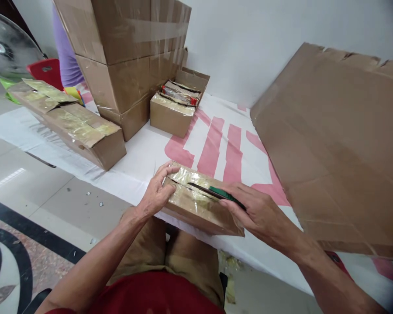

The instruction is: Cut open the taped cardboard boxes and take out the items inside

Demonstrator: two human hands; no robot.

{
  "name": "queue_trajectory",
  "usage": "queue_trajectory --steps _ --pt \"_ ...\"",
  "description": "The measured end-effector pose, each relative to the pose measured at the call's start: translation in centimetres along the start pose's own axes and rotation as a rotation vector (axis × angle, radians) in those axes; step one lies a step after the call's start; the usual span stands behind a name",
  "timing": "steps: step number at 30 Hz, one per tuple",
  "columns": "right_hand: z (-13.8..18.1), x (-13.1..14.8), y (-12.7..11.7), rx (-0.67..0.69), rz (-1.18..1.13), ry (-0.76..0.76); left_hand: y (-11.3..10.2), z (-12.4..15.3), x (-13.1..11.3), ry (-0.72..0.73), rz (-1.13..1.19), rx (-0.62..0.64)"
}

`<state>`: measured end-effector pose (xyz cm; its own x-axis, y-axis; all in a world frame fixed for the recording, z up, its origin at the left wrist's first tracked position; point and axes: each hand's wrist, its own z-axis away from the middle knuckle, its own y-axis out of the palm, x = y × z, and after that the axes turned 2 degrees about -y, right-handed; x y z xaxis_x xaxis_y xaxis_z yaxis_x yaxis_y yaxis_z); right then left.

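Note:
A small cardboard box lies in front of me at the table's near edge, its top covered with yellowish, shiny tape. A dark slit runs along the seam of its top. My left hand grips the left end of this box, fingers over the top and thumb near the seam. In my right hand is a green-handled utility knife, with the fingers closed round its handle. Its dark blade points left along the seam, over the tape. Whether the tip is inside the slit cannot be made out.
Large cartons are stacked at the back left. An opened box with packets inside stands beside them. Taped boxes line the left edge. A big cardboard sheet or carton stands at right on the pink-and-white cloth. Someone's purple sleeve shows behind.

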<state>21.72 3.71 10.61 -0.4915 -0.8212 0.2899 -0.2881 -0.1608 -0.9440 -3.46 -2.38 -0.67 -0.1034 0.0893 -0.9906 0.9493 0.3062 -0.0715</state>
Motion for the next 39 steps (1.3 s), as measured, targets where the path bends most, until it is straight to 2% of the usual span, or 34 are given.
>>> queue_trajectory --steps 5,13,21,27,32,39 --pt "-1.9 1.0 0.7 0.055 0.321 -0.106 0.2 0.1 0.3 0.002 0.039 -0.015" --pt "-2.1 3.6 0.8 0.153 0.682 -0.068 0.1 0.0 0.3 -0.030 0.051 -0.014" --pt "-0.6 3.6 -1.3 0.202 0.700 -0.079 -0.1 0.0 -0.1 -0.061 0.048 -0.011" --pt "-0.9 3.4 -1.2 0.275 0.637 -0.032 -0.1 0.3 -0.2 -0.067 0.039 -0.033" --pt "-0.4 2.9 -0.3 0.251 0.654 -0.031 0.0 0.2 -0.1 -0.061 0.040 -0.046" --pt "1.7 2.0 -0.8 0.175 0.719 -0.112 0.2 0.3 -0.4 -0.082 0.030 -0.057"
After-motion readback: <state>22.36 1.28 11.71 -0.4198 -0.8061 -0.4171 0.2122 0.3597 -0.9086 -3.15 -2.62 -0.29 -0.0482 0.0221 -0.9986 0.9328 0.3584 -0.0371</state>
